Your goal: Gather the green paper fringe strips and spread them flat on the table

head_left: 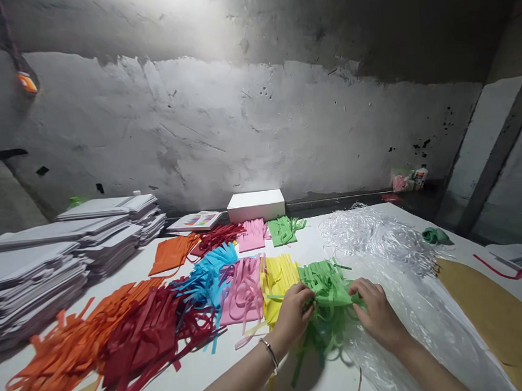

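Between my two hands I hold a green fringed bag point(335, 300) with thin straps and strips hanging down. My left hand point(292, 315) has its fingers pinched on the bag's left edge, and a silver bracelet point(270, 355) circles that wrist. On the right edge, my right hand point(374, 309) grips the bag with thumb and fingers. More green fringed bags point(323, 275) lie just behind it. To the left of them are yellow bags point(276, 275), pink bags point(239, 286), blue bags point(204, 276), dark red bags point(141, 339) and orange bags point(81, 336).
Tall stacks of folded white card point(59, 244) fill the left side. A white box point(256, 206) stands against the wall, with single bags before it. Clear plastic film point(404, 304), shredded white strips point(370, 231) and brown paper point(491, 312) cover the right.
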Demonstrator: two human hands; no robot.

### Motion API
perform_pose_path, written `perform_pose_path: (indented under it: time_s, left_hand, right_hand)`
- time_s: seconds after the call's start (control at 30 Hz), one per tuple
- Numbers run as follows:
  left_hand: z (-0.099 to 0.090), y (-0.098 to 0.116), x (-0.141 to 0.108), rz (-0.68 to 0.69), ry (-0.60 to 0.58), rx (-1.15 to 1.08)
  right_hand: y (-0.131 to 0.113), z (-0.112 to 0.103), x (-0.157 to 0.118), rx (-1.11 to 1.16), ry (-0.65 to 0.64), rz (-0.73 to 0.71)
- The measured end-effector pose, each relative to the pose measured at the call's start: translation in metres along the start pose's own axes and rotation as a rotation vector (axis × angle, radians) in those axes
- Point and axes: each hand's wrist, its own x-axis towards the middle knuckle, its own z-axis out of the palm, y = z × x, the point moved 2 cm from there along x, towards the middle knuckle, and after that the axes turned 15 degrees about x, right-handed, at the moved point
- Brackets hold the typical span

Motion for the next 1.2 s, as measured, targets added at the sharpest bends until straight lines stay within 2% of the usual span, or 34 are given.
perform_pose_path:
  time_s: [0.1, 0.2, 0.27, 0.37, 0.5, 0.67, 0.87, 1.2]
  left_hand:
    - [0.002, 0.005, -0.002, 0.025, 0.002, 0.0]
    - [0.003, 0.009, -0.004, 0.035, 0.001, 0.005]
    - [0.004, 0.009, -0.004, 0.04, -0.001, 0.01]
    - [0.006, 0.006, -0.004, 0.054, -0.007, 0.016]
    - [0.009, 0.002, -0.004, 0.061, -0.015, 0.007]
    - [0.009, -0.003, -0.001, 0.017, -0.004, -0.046]
    - [0.008, -0.004, -0.003, 0.0, 0.017, -0.043]
    - [0.008, 0.004, -0.007, 0.06, 0.002, 0.045]
  right_hand:
    - [-0.02, 0.004, 0.008, -0.001, -0.066, -0.004]
    - [-0.033, 0.018, 0.017, -0.007, -0.144, -0.041]
    - [-0.033, 0.028, 0.02, -0.011, -0.159, -0.051]
    - [-0.023, 0.038, 0.018, -0.013, -0.103, -0.036]
    - [-0.013, 0.038, 0.009, -0.016, -0.015, -0.054]
    - [-0.017, 0.031, 0.001, -0.022, 0.026, -0.114]
    - [-0.029, 0.024, -0.003, -0.019, -0.089, -0.125]
    - [-0.032, 0.042, 0.027, -0.098, -0.214, 0.027]
